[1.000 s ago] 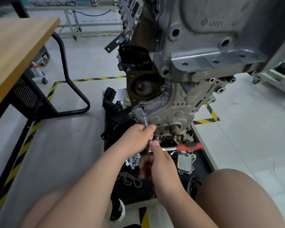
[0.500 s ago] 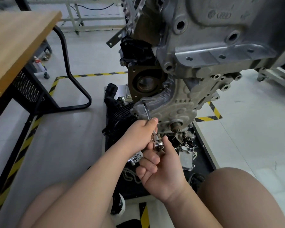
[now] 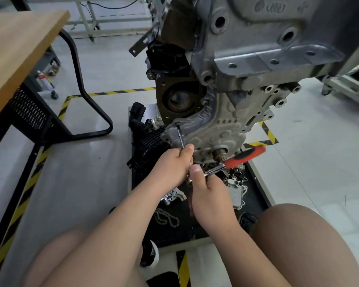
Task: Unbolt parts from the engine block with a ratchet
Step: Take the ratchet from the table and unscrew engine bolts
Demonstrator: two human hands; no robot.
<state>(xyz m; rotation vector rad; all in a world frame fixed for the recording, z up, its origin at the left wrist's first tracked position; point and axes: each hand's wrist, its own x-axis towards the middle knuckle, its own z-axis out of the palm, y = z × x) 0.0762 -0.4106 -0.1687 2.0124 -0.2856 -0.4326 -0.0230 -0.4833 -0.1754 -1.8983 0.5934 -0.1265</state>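
The engine block [image 3: 257,48] fills the far right of the view, raised off the floor. Its ribbed grey cover [image 3: 222,129] faces the person at the low end. The ratchet [image 3: 236,159] sits just in front of that cover, in the person's hands. Its red handle juts out to the right and slightly away, free of the hands and blurred. Its chrome neck runs left into the right hand [image 3: 209,193].

From the ratchet head a thin extension [image 3: 181,139] rises up and to the far left. Its tip meets the cover's upper-left corner, just below the dark round housing [image 3: 179,100].

The left hand [image 3: 172,164] is closed round the lower part of the extension, with the thumb on the shaft and the bar emerging above the fist. The right hand lies just near of the left, touching it. It grasps the ratchet at the head, with the thumb laid up against the metal. Its fingers are hidden behind the back of the hand.

Below the hands a black tray [image 3: 257,191] lies on the floor, holding a chain [image 3: 166,218], a finned cooler [image 3: 235,195] and small loose parts. A wooden table [image 3: 19,48] stands at the left. Both bare knees show along the near edge.
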